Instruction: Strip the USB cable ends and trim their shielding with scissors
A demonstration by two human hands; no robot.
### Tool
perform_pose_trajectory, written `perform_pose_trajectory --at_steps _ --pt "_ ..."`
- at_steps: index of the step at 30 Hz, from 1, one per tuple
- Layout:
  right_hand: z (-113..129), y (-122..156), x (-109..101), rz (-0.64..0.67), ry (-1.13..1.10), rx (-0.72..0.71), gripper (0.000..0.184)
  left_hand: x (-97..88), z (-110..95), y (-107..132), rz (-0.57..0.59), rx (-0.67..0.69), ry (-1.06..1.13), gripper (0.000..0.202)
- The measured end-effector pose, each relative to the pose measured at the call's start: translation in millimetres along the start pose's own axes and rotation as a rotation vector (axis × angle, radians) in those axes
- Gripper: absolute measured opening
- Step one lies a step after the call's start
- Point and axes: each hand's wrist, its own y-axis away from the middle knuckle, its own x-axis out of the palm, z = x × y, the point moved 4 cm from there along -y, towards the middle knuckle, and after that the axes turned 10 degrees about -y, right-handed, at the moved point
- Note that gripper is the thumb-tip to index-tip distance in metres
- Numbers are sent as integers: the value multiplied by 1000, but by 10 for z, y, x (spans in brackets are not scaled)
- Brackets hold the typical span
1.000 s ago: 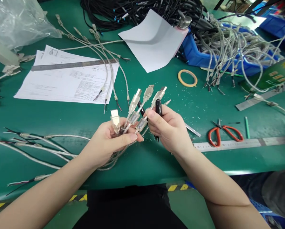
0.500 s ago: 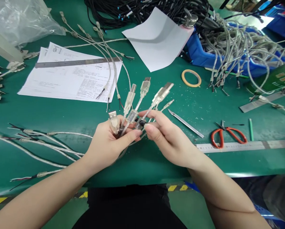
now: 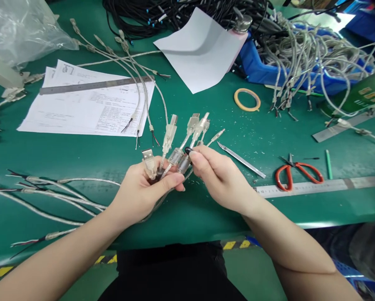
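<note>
My left hand [image 3: 143, 188] is closed around a bunch of clear-sheathed USB cables [image 3: 175, 156], with the thumb laid across them. Their metal-tipped plugs fan out above the fingers; one USB plug [image 3: 149, 161] leans off to the left. Clear cylindrical lumps on the cables sit just above the thumb. Thumb and forefinger of my right hand [image 3: 220, 173] pinch a small black piece [image 3: 189, 149] close to these lumps; its full shape is hidden. A thin plug [image 3: 218, 136] points out past the right fingers. Cable tails with bare wires [image 3: 33, 240] stretch left under my forearm.
Right of my hands lie a craft knife [image 3: 241, 159], red-handled pliers [image 3: 292, 171], a steel ruler [image 3: 312, 188] and a tape roll [image 3: 247, 100]. A blue bin [image 3: 259, 67] overflows with cables. Printed sheets [image 3: 71, 110], a blank sheet [image 3: 190, 54] and black cables [image 3: 137, 21] lie farther back.
My right hand has drawn slightly up and back from the cables, raising the black piece above the lumps. The plugs on the right have shifted closer together. My left hand keeps its hold.
</note>
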Motion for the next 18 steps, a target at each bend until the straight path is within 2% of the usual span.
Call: perform_pose_trajectory --at_steps 2,6,9,18 --pt "-53 -35 -12 -29 -132 40 32 3 20 -5 48 -11 15 20" --pt "-151 -81 -43 -122 -447 124 24 40 68 -28 155 -94 147 23" --pt "-194 -74 -61 -203 -526 134 23 68 76 -33 208 -160 231 20" --pt "-235 -80 -14 -223 -656 183 27 32 101 -21 122 -240 314 24"
